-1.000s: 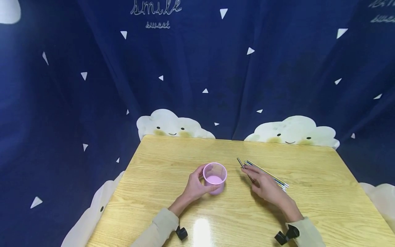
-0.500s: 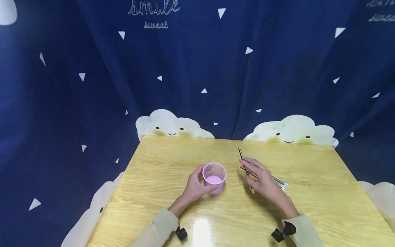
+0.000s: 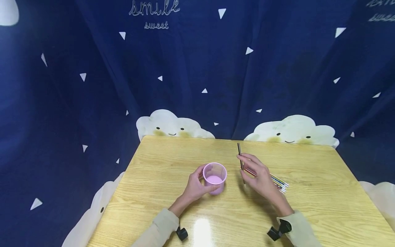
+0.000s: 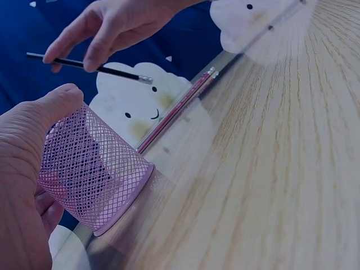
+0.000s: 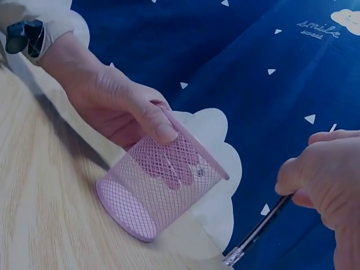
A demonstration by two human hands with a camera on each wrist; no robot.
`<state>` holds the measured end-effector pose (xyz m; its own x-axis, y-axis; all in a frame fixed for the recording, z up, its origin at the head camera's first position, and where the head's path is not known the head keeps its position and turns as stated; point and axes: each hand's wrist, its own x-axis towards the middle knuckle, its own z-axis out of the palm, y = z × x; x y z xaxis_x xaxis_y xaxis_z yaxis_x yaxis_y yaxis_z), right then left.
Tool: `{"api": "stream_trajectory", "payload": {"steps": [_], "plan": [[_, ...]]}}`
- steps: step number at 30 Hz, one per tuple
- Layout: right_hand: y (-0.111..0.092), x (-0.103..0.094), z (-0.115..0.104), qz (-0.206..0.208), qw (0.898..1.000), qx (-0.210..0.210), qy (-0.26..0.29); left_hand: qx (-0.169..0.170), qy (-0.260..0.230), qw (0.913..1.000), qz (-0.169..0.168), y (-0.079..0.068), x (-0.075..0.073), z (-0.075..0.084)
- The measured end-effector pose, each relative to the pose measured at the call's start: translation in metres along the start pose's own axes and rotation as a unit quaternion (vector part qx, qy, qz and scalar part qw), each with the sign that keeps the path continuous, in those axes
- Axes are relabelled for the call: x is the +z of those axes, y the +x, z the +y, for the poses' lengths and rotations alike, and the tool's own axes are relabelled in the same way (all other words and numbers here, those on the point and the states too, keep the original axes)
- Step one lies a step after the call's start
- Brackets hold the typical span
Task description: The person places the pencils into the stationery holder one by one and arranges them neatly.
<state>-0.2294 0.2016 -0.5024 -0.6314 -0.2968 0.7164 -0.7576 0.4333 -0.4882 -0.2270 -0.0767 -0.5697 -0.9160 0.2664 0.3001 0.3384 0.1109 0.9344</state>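
Note:
A pink mesh pen holder (image 3: 215, 178) stands upright on the wooden table, with nothing inside. My left hand (image 3: 196, 185) grips it around the side, thumb in front and fingers behind. To its right, my right hand (image 3: 260, 176) pinches a black pencil (image 4: 121, 72) between thumb and fingers, raised above the table. In the head view the pencil is nearly upright; its silver end (image 5: 233, 257) points down. Several more pencils (image 3: 279, 181) lie in a bunch on the table, partly hidden beneath my right hand.
The light wooden table (image 3: 166, 157) reaches back to a dark blue curtain (image 3: 185, 68) printed with clouds and triangles. A black wrist camera (image 3: 182, 234) sits at the left cuff, another wrist camera (image 3: 274, 233) at the right.
My right hand has lifted the black pencil off the bunch, turned it more upright and brought it slightly left toward the pen holder. The left hand and pen holder have stayed put.

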Motion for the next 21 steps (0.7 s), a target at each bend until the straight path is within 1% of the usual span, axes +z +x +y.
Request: {"api": "stream_trajectory", "payload": {"steps": [4,8,11,15,21], "plan": [[0.006,0.005,-0.006,0.04,0.999,-0.003,0.003,0.005,-0.002,1.0,-0.001,0.0,-0.001,-0.001],[0.012,0.01,-0.012,0.072,0.997,-0.021,0.012,0.005,-0.001,1.0,0.0,0.0,-0.001,-0.002],[0.016,0.014,-0.015,0.089,0.995,-0.035,0.017,0.006,0.001,1.0,0.001,0.0,-0.001,-0.001],[0.021,0.016,-0.02,0.111,0.993,-0.039,0.021,0.012,0.001,0.9999,-0.001,0.001,-0.001,0.0],[0.03,0.018,-0.029,0.142,0.987,-0.06,0.045,0.014,0.004,0.9999,-0.003,0.0,-0.002,0.001]]}}
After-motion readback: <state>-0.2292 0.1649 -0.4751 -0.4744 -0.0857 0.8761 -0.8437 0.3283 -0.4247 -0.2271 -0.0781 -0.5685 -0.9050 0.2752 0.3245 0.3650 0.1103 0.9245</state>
